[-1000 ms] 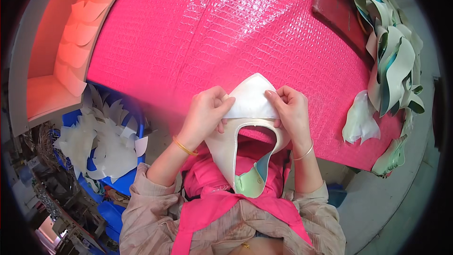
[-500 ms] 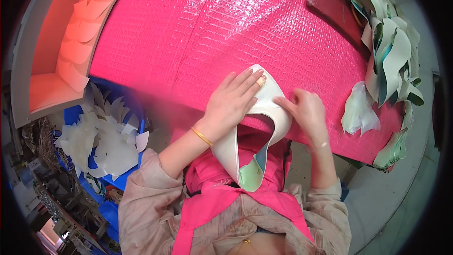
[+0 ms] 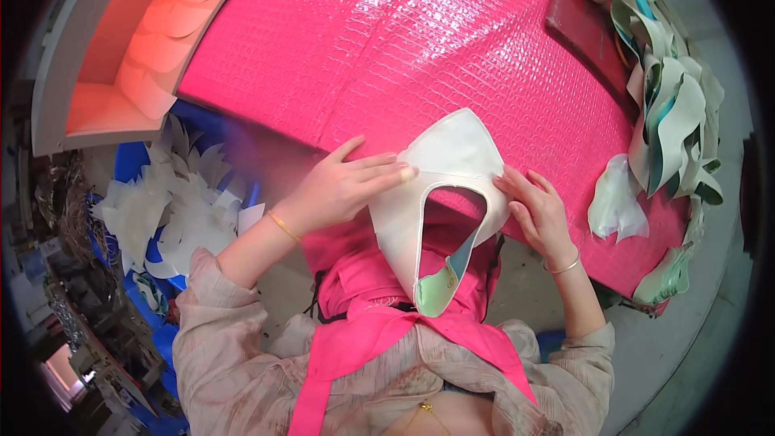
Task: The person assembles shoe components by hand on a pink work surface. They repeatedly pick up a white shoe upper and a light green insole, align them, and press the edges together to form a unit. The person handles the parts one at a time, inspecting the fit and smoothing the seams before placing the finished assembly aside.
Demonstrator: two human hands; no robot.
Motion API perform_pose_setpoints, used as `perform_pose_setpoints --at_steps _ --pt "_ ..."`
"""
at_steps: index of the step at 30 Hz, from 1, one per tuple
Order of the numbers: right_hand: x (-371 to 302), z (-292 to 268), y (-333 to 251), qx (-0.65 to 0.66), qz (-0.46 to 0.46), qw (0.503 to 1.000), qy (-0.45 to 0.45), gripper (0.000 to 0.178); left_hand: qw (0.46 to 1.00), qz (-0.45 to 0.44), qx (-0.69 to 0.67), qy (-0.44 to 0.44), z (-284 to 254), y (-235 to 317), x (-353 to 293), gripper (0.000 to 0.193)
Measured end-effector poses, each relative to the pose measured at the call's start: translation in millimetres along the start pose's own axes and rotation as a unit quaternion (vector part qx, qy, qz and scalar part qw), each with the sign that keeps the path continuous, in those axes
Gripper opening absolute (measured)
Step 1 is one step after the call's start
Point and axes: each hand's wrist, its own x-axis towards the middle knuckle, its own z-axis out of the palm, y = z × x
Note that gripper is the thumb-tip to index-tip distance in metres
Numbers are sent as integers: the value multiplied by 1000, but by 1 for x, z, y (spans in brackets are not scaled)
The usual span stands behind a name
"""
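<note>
A white shoe upper [image 3: 460, 141] with a pale green and blue lining lies at the table's near edge. Its toe part rests flat on the pink cover, and its looped back part hangs toward my lap. My left hand [image 3: 347, 182] has its fingers stretched out, their tips touching the upper's left side; a yellowish cover wraps one fingertip. At the opposite side, the spread fingers of my right hand [image 3: 539, 214] touch the upper's edge by the seam.
Shoe pieces [image 3: 674, 113] are heaped along the table's right side, near a dark red board [image 3: 589, 36]. A translucent white piece [image 3: 617, 202] lies closer. On the left stand an orange-lit box [image 3: 113, 97] and a blue bin [image 3: 133, 161] filled with pale cut pieces.
My left hand has slid off the toe part to the upper's left side, uncovering the toe. My right hand's fingers have spread out along the right edge. The view has shifted slightly.
</note>
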Motion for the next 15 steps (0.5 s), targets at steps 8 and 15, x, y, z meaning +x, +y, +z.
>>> perform_pose_setpoints --at_steps 8,15 --pt "70 16 -15 -144 -117 977 -102 50 990 -62 4 129 25 31 13 36" --pt "45 10 -7 -157 -32 983 -89 47 985 -120 -29 120 12 35 -3 35"
